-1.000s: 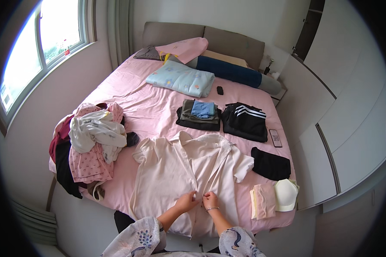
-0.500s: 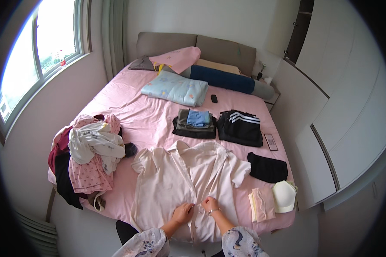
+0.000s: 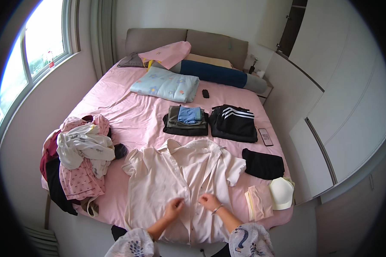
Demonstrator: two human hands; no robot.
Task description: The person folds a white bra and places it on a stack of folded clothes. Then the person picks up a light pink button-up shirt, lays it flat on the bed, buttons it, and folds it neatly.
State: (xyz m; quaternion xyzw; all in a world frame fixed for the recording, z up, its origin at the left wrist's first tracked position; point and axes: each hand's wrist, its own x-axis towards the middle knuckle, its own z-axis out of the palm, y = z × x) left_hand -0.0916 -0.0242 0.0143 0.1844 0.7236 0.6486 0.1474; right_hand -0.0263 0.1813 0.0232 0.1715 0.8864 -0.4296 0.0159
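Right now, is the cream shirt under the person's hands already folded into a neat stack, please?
No, the cream shirt lies spread flat on the pink bed, sleeves out, both hands on its front.

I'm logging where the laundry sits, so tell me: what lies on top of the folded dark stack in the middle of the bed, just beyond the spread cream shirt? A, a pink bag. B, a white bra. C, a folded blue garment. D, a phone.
C: a folded blue garment rests on top of the dark stack, just beyond the collar of the cream shirt on the pink bed.
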